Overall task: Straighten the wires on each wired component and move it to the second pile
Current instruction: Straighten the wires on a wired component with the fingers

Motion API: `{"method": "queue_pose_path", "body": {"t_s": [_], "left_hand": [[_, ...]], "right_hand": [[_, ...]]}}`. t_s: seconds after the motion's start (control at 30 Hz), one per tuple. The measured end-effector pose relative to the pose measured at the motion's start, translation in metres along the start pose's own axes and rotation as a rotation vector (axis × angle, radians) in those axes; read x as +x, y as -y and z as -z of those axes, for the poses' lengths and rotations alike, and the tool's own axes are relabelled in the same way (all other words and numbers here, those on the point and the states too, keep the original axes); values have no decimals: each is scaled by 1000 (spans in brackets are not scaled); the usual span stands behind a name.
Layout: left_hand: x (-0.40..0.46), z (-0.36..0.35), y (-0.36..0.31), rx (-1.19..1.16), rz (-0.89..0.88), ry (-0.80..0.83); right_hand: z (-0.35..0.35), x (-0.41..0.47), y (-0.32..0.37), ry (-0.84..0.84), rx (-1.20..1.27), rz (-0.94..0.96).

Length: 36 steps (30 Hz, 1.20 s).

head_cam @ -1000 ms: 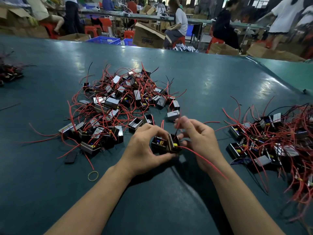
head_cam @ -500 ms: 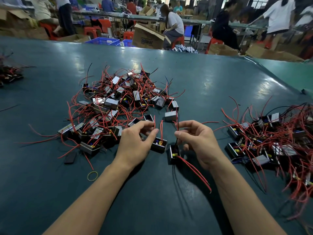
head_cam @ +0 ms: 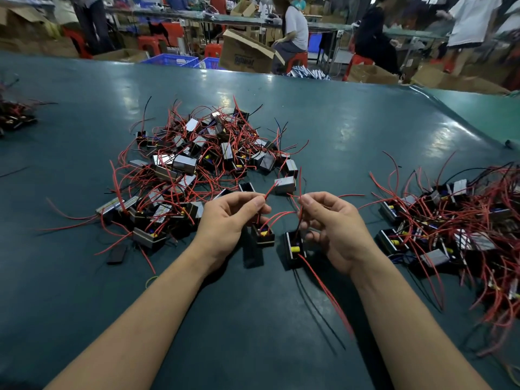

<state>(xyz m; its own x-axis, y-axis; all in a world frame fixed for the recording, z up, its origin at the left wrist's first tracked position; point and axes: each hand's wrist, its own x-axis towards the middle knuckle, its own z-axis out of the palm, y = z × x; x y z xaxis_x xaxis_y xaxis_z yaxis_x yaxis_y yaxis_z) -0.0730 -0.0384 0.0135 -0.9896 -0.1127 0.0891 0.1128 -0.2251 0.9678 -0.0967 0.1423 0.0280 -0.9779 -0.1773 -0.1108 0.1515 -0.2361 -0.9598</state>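
Two small black components hang between my hands just above the green table [head_cam: 253, 319]. My left hand [head_cam: 228, 220] pinches the red wire of the left component [head_cam: 263, 235] between thumb and fingers. My right hand [head_cam: 332, 223] pinches the wires of the right component [head_cam: 294, 247], whose long red wires trail toward me. A tangled pile of components with red wires [head_cam: 197, 164] lies ahead on the left. A second pile [head_cam: 455, 229] lies at the right.
A small black piece [head_cam: 116, 254] and a rubber band [head_cam: 150, 280] lie near my left forearm. Another heap of wired parts [head_cam: 14, 116] sits at the far left. Beyond the table's far edge are cardboard boxes, blue crates and seated people.
The two components were held together a second ago; my hands have since drawn apart, each now lifting one component by its wires.
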Motion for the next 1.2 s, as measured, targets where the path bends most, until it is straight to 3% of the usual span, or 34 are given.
{"method": "queue_pose_path", "body": {"t_s": [0.27,0.53,0.7,0.8,0.87,1.03,1.2], "left_hand": [[2,6,-4,-104,85,99],[0,2,-4,52,11,-9],[4,10,-10,-540,140,97],[2,14,-11,-697,203,182],[0,10,-8,-578,208,175],[-8,-5,4,2,56,150],[-13,-4,7,199,-44,142]], "right_hand": [[-1,0,4,4,44,-59],[6,2,4,-79,-62,-116],[9,2,3,-165,-87,-128],[5,1,2,-146,24,-143],[0,0,2,-84,97,-156],[-6,-6,-1,89,52,-140],[-9,-8,-1,113,62,-57]]}}
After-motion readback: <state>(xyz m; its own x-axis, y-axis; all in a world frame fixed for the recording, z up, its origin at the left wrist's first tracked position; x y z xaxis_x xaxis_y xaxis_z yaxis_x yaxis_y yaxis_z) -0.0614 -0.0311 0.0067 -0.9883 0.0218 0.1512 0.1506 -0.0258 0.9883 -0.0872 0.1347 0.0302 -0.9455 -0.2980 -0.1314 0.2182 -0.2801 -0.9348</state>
